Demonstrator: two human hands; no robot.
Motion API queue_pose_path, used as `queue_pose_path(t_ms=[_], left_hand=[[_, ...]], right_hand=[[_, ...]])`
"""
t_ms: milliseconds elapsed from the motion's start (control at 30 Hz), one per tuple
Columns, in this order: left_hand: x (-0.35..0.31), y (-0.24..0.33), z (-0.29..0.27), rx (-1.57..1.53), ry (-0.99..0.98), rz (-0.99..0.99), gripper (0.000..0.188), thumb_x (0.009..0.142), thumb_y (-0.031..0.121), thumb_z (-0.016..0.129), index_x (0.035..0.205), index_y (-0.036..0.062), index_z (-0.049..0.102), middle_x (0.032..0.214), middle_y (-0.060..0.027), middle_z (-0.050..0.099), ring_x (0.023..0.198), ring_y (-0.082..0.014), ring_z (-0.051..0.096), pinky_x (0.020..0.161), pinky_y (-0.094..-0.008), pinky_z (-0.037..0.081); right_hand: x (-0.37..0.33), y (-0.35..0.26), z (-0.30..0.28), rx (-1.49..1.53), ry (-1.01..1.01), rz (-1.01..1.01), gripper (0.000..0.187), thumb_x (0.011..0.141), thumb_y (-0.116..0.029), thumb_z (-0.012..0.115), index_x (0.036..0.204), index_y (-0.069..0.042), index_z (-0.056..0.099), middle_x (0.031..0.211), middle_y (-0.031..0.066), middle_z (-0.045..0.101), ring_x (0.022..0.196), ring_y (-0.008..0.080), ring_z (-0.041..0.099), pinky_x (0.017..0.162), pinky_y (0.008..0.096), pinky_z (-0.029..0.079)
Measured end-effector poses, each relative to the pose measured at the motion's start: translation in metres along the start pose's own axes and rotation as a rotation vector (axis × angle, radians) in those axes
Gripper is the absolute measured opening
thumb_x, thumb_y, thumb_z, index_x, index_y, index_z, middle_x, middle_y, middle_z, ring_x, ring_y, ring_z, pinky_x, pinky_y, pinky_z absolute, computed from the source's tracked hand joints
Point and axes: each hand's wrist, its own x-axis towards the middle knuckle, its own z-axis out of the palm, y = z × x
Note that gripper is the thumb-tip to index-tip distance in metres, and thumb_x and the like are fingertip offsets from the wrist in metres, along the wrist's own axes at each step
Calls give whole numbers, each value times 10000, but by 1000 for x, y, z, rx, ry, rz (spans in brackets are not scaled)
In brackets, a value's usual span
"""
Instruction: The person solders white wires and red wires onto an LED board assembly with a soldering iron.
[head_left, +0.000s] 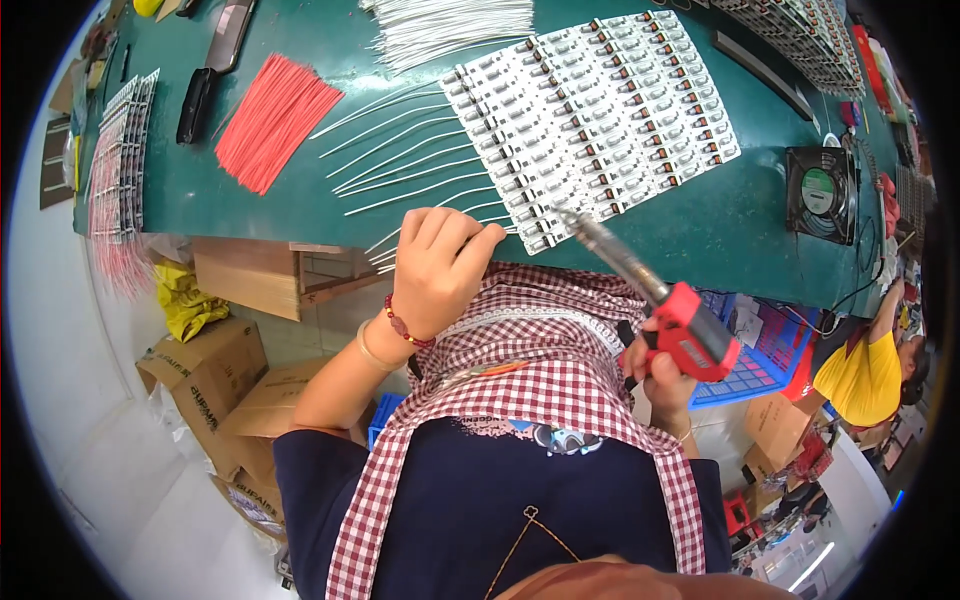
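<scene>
1. Left hand (440, 262), mid-frame, curls over the white wires (420, 200); I can't tell whether it pinches one. I'd steady the wire end with it.
2. Right hand (655, 365), apart from the left, wraps the soldering iron (672, 308). A light, brief touch would serve best, tip clear of the other hand.
3. The board panel (600, 120), upper centre on the green counter (740, 230), should stay flat and unmoved.
4. Red wires (278, 122), upper left, are best kept away from the heat.
</scene>
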Motion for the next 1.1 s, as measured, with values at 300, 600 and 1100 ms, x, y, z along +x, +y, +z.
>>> queue_pose_path(t_ms=[300,600,1100], left_hand=[[-3,2,5,-118,29,-27,267,669,-26,749,912,59,678,778,-32,533,726,-224,533,660,-356,396],[-2,2,3,-136,11,-25,287,670,-45,729,932,55,670,802,-35,545,724,-222,538,676,-361,401],[-2,1,6,-123,25,-20,247,679,-34,730,902,52,671,783,-26,542,722,-210,543,679,-355,401]], right_hand=[[-25,33,-8,-350,53,34,168,832,-152,719,898,-1,687,798,69,645,690,180,602,611,321,470],[-28,41,-15,-698,-17,-39,191,707,-43,716,889,3,682,792,121,644,635,275,618,568,360,474],[-27,35,-10,-764,13,-250,245,690,-68,728,921,9,697,904,156,693,765,310,686,679,371,543]])
